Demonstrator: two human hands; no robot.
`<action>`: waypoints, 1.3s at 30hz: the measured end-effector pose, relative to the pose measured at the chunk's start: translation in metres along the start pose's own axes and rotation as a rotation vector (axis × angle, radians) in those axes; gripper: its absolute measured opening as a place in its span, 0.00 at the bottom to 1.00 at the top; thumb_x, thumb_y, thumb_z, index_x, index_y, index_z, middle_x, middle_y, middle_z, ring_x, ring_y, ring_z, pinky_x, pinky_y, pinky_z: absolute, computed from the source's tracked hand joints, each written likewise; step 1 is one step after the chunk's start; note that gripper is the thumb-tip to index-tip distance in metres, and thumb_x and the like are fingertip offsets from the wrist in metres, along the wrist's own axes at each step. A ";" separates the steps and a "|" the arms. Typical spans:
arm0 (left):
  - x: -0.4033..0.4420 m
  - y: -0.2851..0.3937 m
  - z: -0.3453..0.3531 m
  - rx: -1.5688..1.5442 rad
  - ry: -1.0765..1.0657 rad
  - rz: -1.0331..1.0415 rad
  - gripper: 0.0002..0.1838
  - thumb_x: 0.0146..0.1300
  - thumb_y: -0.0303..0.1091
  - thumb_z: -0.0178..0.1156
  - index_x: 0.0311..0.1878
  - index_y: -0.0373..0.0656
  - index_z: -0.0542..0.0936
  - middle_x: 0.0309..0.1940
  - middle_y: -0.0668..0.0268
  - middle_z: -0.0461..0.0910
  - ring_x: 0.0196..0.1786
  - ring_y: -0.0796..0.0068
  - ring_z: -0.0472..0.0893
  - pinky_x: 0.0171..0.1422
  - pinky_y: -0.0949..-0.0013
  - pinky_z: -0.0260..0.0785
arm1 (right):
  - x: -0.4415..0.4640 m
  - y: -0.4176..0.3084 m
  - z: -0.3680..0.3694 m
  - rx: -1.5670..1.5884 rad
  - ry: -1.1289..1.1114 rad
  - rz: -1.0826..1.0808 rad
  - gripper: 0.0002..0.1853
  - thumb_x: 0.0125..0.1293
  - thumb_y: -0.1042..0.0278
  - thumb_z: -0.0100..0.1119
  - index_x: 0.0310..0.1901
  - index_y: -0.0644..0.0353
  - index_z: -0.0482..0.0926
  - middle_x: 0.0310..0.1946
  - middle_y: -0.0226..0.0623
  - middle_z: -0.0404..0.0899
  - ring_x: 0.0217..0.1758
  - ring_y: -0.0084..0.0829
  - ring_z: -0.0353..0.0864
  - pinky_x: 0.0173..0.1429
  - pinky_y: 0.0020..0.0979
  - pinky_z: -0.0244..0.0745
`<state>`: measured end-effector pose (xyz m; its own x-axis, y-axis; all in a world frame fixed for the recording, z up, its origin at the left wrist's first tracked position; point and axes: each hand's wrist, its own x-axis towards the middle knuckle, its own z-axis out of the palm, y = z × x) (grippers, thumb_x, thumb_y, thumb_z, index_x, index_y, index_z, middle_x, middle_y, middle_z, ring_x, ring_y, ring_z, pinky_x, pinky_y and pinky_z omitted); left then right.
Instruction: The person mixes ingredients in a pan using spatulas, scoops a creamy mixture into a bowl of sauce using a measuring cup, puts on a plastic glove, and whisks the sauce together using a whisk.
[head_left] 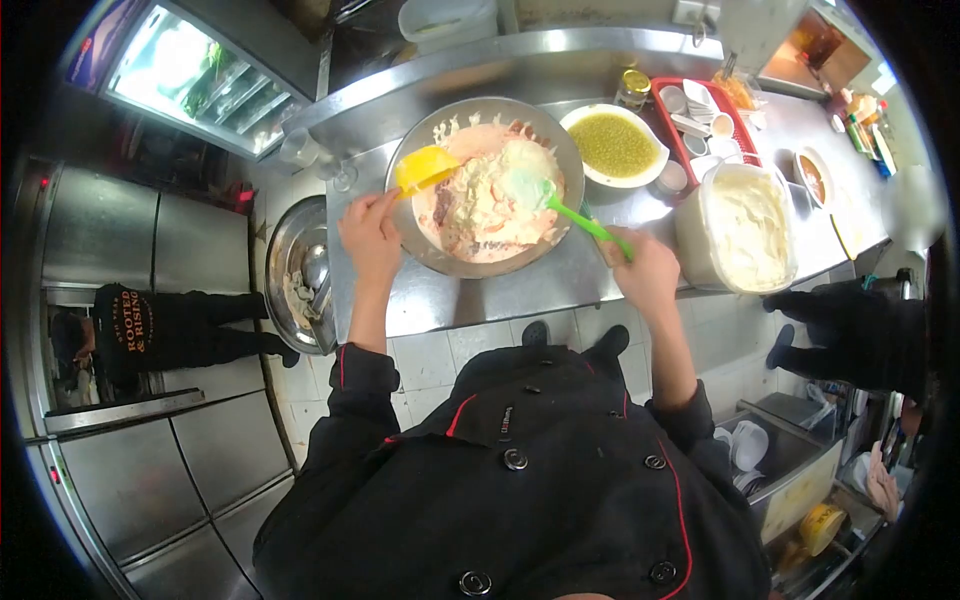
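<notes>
A large metal bowl on the steel counter holds a pink sauce with a pale creamy mound on top. My left hand is closed on the handle of a yellow scoop, whose cup is over the bowl's left side. With my right hand I grip the green spatula; its light green blade rests in the creamy mound. To the right of the bowl stands a white dish of green sauce. Nearest my right hand is a square tub of white cream.
A red basket of small white cups and a jar stand at the back right. A round metal basin is left of the counter. One person is at far left, another at far right.
</notes>
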<state>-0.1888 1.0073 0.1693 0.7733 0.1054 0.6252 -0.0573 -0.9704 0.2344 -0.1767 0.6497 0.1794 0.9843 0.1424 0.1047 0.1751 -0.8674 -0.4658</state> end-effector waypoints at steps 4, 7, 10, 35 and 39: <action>-0.008 -0.004 -0.004 0.040 0.173 0.153 0.18 0.47 0.23 0.57 0.41 0.54 0.84 0.29 0.72 0.74 0.37 0.70 0.73 0.44 0.66 0.61 | 0.004 0.001 0.027 -0.159 -0.085 -0.055 0.15 0.54 0.69 0.55 0.45 0.49 0.78 0.33 0.38 0.79 0.31 0.41 0.79 0.34 0.39 0.74; -0.016 0.000 -0.002 0.009 0.216 0.178 0.19 0.46 0.22 0.58 0.40 0.55 0.84 0.27 0.72 0.72 0.35 0.69 0.72 0.45 0.66 0.61 | 0.010 -0.009 0.054 -0.168 -0.071 -0.102 0.18 0.51 0.72 0.55 0.47 0.50 0.77 0.33 0.37 0.77 0.33 0.38 0.79 0.34 0.38 0.74; -0.023 0.011 0.007 -0.098 0.241 0.054 0.14 0.52 0.21 0.58 0.41 0.49 0.83 0.30 0.71 0.72 0.35 0.73 0.72 0.44 0.69 0.63 | 0.021 -0.011 0.083 -0.117 -0.037 -0.150 0.16 0.52 0.72 0.54 0.45 0.52 0.77 0.33 0.36 0.75 0.37 0.38 0.79 0.36 0.37 0.74; -0.077 0.262 0.068 -1.748 -1.051 -0.892 0.15 0.64 0.31 0.55 0.54 0.44 0.71 0.45 0.73 0.73 0.49 0.81 0.72 0.48 0.77 0.62 | 0.008 0.099 -0.084 0.550 0.343 0.145 0.07 0.60 0.78 0.48 0.36 0.60 0.77 0.19 0.38 0.75 0.23 0.24 0.77 0.30 0.29 0.72; -0.069 0.292 0.089 -1.704 -1.223 -0.826 0.20 0.65 0.32 0.53 0.59 0.42 0.68 0.54 0.67 0.70 0.55 0.76 0.71 0.54 0.74 0.63 | 0.027 0.187 -0.139 -0.373 0.242 0.081 0.05 0.60 0.70 0.50 0.37 0.57 0.74 0.30 0.42 0.78 0.34 0.41 0.79 0.35 0.39 0.73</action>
<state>-0.2026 0.6971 0.1291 0.7613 -0.5317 -0.3711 0.5804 0.3039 0.7555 -0.1212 0.4250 0.2169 0.9526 -0.0101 0.3041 0.0331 -0.9901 -0.1367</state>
